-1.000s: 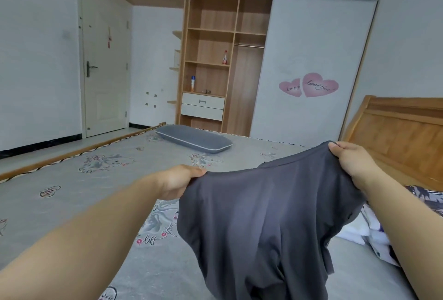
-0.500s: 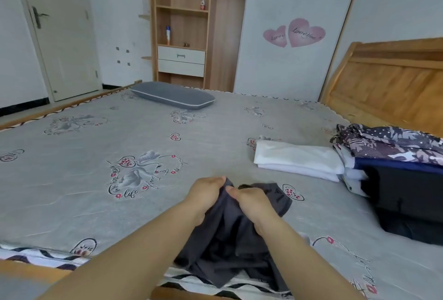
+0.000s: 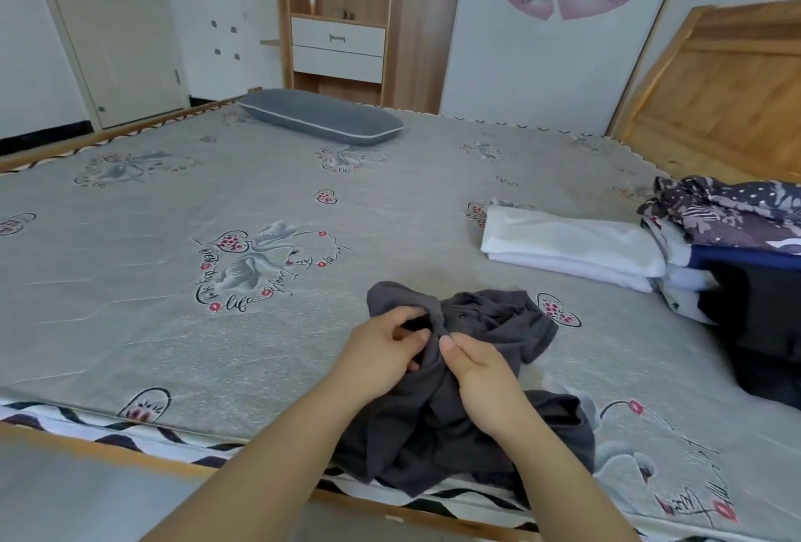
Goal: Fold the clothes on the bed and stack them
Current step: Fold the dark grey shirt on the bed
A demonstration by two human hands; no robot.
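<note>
Head view. Dark grey garment (image 3: 477, 368) is lying crumpled on the bed (image 3: 173, 324) at its near edge, lower part spilling over the zigzag border and hanging past the wooden frame. Left hand (image 3: 381, 350) is pinching a bunched fold of the garment, fingers curled into the cloth. Right hand (image 3: 481, 372) is gripping the same bunch just beside it, thumb on top; the two hands are almost touching.

Folded white cloth (image 3: 572, 249) is lying flat to the right, apart from the grey garment, its right end butting against a pile of patterned and dark clothes (image 3: 737, 238) at the right edge of the frame. Wooden headboard (image 3: 715, 99) is standing behind that pile.

Grey pillow (image 3: 320, 116) is resting at the far edge of the bed, well apart from the hands. Wide stretch of printed mattress is lying bare to the left and ahead of the garment, between the hands and the pillow.
</note>
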